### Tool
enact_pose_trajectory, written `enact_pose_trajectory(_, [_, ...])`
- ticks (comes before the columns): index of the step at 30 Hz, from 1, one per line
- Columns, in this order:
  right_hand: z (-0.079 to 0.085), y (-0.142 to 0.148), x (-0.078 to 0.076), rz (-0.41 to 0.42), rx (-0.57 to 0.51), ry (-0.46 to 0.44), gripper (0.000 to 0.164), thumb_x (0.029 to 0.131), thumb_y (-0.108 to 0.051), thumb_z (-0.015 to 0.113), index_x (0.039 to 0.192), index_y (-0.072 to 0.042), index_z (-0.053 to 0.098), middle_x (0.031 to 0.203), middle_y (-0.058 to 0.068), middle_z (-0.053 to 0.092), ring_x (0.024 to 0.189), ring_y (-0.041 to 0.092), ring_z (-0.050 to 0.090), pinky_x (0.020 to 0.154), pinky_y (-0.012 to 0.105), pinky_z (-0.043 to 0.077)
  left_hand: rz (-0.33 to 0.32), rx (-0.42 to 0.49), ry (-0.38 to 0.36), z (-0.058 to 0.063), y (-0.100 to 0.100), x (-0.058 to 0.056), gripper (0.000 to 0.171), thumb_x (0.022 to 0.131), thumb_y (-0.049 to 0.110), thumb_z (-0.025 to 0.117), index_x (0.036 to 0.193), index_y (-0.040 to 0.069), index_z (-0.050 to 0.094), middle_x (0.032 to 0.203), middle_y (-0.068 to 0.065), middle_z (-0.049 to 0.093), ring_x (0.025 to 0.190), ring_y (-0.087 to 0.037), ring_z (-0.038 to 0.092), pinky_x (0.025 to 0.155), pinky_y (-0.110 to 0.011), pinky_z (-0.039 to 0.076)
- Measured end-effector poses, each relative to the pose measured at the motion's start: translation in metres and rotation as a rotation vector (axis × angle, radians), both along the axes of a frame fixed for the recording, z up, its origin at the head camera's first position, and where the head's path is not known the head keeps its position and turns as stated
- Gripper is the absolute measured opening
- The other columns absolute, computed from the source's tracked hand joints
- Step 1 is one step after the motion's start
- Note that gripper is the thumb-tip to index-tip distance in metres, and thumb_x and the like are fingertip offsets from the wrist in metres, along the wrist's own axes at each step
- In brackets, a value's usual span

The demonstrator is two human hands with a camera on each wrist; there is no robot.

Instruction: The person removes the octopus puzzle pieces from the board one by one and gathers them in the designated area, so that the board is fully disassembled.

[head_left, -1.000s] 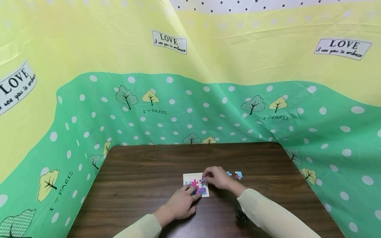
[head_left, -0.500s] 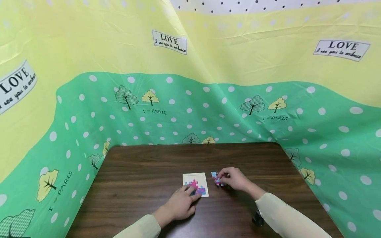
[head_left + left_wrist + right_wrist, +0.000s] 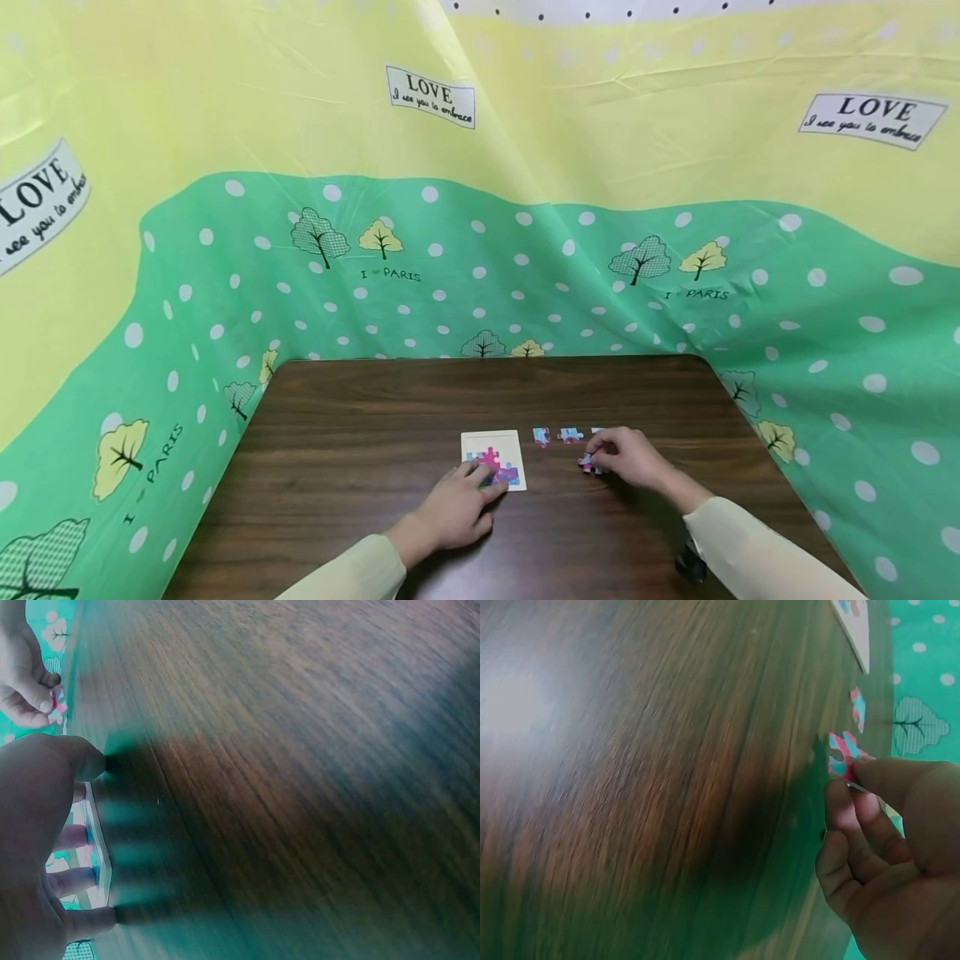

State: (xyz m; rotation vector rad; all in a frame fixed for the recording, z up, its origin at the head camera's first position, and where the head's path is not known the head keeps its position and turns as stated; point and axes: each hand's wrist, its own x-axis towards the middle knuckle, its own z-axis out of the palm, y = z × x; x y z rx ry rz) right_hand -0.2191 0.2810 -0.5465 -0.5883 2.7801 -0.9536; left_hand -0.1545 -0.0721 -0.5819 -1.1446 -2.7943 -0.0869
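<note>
A pale puzzle board [image 3: 491, 442] lies on the table with pink, blue and purple pieces fitted in its lower part. My left hand [image 3: 457, 507] rests on the board's lower left, fingers spread; in the left wrist view its fingertips [image 3: 86, 879] press on the board and the thumb touches the table. To the right, my right hand [image 3: 633, 457] pinches a pink and blue jigsaw piece [image 3: 588, 463] between thumb and fingers. The right wrist view shows that jigsaw piece [image 3: 841, 756] held up, its lower edge between the fingertips.
Right of the board, in a row, lie one loose piece [image 3: 542, 436], a second loose piece [image 3: 570, 435] and a third loose piece [image 3: 597, 431] partly behind the right hand. The brown wooden table [image 3: 360, 417] ends at a patterned green and yellow curtain [image 3: 480, 250].
My right hand has moved right, away from the board, carrying the jigsaw piece past the loose pieces, uncovering two of them. My left hand stays on the board.
</note>
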Motion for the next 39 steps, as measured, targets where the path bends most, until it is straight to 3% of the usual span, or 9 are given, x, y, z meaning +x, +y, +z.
enact_pose_trajectory(10, [-0.002, 0.017, -0.001, -0.006, 0.125, 0.049, 0.007, 0.094, -0.016, 0.075, 0.091, -0.01, 0.073, 0.079, -0.01, 0.066, 0.07, 0.002, 0.053, 0.064, 0.025, 0.047, 0.0, -0.004, 0.003, -0.001, 0.0, 0.0, 0.053, 0.093, 0.039, 0.063, 0.144, 0.028, 0.061, 0.139, -0.002, 0.059, 0.128, -0.027, 0.055, 0.103, -0.045, 0.052])
enact_pose_trajectory(19, [-0.006, 0.018, -0.004, -0.052, 0.241, 0.061, 0.01, 0.09, -0.008, 0.076, 0.088, -0.017, 0.073, 0.081, -0.009, 0.066, 0.073, 0.007, 0.055, 0.067, 0.031, 0.05, 0.008, -0.005, -0.022, -0.001, 0.001, 0.002, 0.053, 0.093, 0.038, 0.063, 0.146, 0.028, 0.06, 0.14, -0.003, 0.058, 0.13, -0.028, 0.055, 0.104, -0.048, 0.051])
enact_pose_trajectory(32, [-0.008, 0.016, -0.005, -0.054, 0.269, 0.071, 0.008, 0.09, -0.009, 0.077, 0.089, -0.016, 0.073, 0.087, -0.006, 0.063, 0.078, 0.01, 0.055, 0.07, 0.035, 0.05, 0.004, -0.003, -0.011, 0.0, 0.0, 0.002, 0.052, 0.093, 0.038, 0.063, 0.145, 0.027, 0.061, 0.14, -0.003, 0.058, 0.13, -0.028, 0.055, 0.106, -0.046, 0.05])
enact_pose_trajectory(39, [-0.009, 0.016, -0.004, -0.071, 0.268, 0.083, 0.005, 0.089, -0.01, 0.077, 0.091, -0.014, 0.074, 0.086, -0.005, 0.064, 0.079, 0.01, 0.057, 0.07, 0.036, 0.052, 0.02, 0.003, -0.025, -0.002, 0.0, 0.004, 0.053, 0.095, 0.037, 0.061, 0.147, 0.026, 0.058, 0.144, -0.004, 0.057, 0.134, -0.033, 0.054, 0.106, -0.052, 0.05])
